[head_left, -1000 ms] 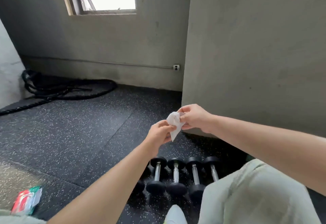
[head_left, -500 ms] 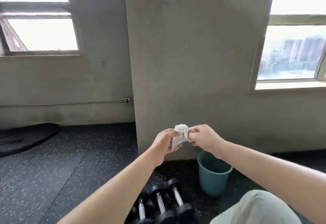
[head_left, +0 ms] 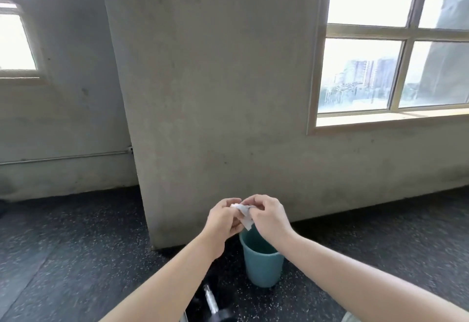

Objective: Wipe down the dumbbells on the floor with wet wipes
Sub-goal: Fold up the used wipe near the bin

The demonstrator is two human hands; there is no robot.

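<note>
Pinching one crumpled white wet wipe point(head_left: 244, 213) with both hands, raised in front of the body. Gripping it from the left with the curled fingers of the left hand point(head_left: 223, 221); nipping its top edge from the right with thumb and fingertips of the right hand point(head_left: 270, 217). Bunched between the two, one loose corner hanging down. Seen just above the rim of a teal bucket point(head_left: 261, 268), standing on the dark speckled floor point(head_left: 76, 258) near the foot of a grey concrete pillar point(head_left: 215, 93). Lower down, between the forearms, showing only part of the dumbbells point(head_left: 211, 301): one chrome handle and a black head at the bottom edge, perhaps a second to its left, too cropped to be sure. Lying on the floor near the bucket, untouched by either hand. Off to the right, a wide window point(head_left: 396, 67).
</note>
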